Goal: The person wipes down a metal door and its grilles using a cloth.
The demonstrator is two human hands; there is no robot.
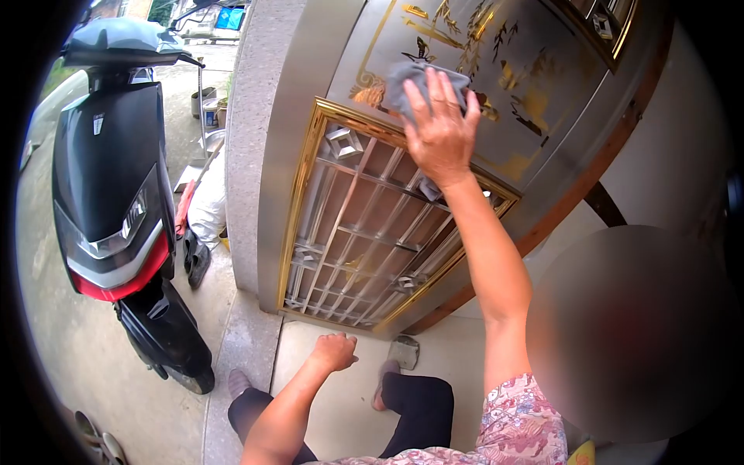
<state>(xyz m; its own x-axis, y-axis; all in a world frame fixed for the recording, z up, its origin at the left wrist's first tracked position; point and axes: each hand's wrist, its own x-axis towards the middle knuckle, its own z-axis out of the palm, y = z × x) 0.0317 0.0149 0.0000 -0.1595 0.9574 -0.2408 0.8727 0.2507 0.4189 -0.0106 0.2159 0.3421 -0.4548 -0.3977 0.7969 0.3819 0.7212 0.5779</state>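
My right hand (442, 128) is raised and presses a folded grey cloth (404, 81) flat against a metal door (353, 74). Its fingers are spread over the cloth. Gold and dark plant-like designs decorate the door panel around it. Just below is a gold-framed lattice panel (353, 225) with clear, diamond-shaped ornaments. My left hand (335, 353) hangs low over the floor, loosely closed, with nothing visible in it and touching nothing.
A dark motor scooter (112, 170) stands outside at left. A stone-faced wall edge (252, 139) borders the door. A small stone block (404, 352) sits near the door's bottom. Shoes (198, 260) and a white sack (209, 194) lie outside. A blurred patch hides the lower right.
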